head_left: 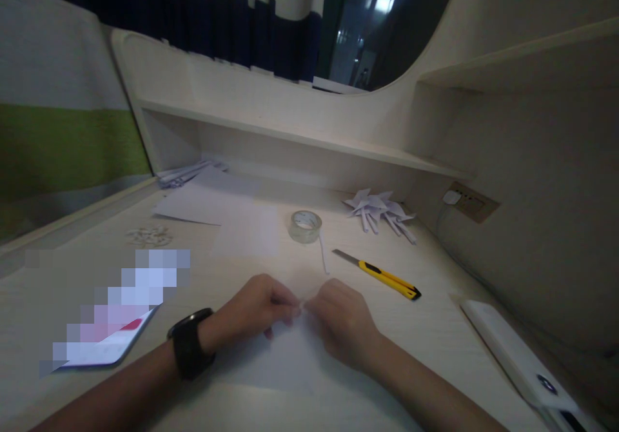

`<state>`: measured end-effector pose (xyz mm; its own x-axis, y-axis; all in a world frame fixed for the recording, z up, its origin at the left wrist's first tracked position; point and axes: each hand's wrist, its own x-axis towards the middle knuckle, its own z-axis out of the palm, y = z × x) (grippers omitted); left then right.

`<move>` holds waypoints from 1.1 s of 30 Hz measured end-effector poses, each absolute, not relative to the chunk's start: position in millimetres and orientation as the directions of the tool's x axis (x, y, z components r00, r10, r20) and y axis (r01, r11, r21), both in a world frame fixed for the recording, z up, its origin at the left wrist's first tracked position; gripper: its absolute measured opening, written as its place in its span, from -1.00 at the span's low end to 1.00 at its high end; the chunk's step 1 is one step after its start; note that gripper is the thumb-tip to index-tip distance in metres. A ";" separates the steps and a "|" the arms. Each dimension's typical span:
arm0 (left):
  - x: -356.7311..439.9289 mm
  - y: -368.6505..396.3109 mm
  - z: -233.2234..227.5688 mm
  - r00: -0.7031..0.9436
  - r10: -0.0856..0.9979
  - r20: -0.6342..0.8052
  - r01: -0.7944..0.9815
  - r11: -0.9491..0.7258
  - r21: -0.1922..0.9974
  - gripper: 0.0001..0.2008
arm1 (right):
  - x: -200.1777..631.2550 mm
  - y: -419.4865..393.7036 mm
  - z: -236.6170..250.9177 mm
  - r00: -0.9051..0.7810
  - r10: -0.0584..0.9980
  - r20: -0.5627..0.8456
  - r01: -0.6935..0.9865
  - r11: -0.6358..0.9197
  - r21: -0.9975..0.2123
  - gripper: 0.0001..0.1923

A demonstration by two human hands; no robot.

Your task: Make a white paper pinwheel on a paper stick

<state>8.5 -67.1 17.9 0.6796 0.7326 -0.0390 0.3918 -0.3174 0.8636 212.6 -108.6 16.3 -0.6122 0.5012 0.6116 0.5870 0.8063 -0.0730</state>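
A white sheet of paper (271,367) lies under and between my hands, its outline blurred against the pale desk. My left hand (264,303), with a black watch (191,345) on the wrist, is closed in a pinch at the paper. Against its fingertips, my right hand (341,316) is also closed, its fingers curled in and pinching the paper. The exact pinched spot is small and unclear. Just beyond the hands stands a roll of clear tape (305,227), with a thin white strip (324,255) beside it. A yellow utility knife (387,278) lies to the right, blade out.
Several paper pinwheels (380,209) lie at the back right. White sheets (203,193) and rolled paper sticks (186,173) are at the back left. A phone (111,329) and a small whitish pile (149,236) lie left, a white box-like device (517,354) right.
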 end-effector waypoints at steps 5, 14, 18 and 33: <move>8.6 -64.7 12.7 0.680 0.733 -0.013 0.389 -0.346 0.854 -0.73 | 212.1 -107.8 14.9 -0.615 0.498 0.611 0.566 0.819 -0.099 -0.73; 8.4 -64.5 19.2 0.636 0.768 -0.071 0.355 -0.210 0.911 -0.71 | 216.8 -100.7 15.8 -0.520 0.562 0.643 0.538 0.800 -0.265 -0.82; 9.3 -66.6 21.1 0.595 0.801 -0.071 0.377 -0.199 0.905 -0.72 | 216.5 -100.5 13.6 -0.488 0.566 0.664 0.550 0.791 -0.269 -0.83; 13.2 -74.2 19.6 0.544 0.820 0.181 0.431 -0.458 0.778 -0.80 | 210.6 -100.6 10.2 -0.420 0.583 0.696 0.528 0.780 -0.334 -0.81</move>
<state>13.2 -74.2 19.6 0.5435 0.8196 0.1811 0.4312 -0.4578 0.7775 210.6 -100.6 10.2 -0.4199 0.5825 0.6960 0.5284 0.7804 -0.3344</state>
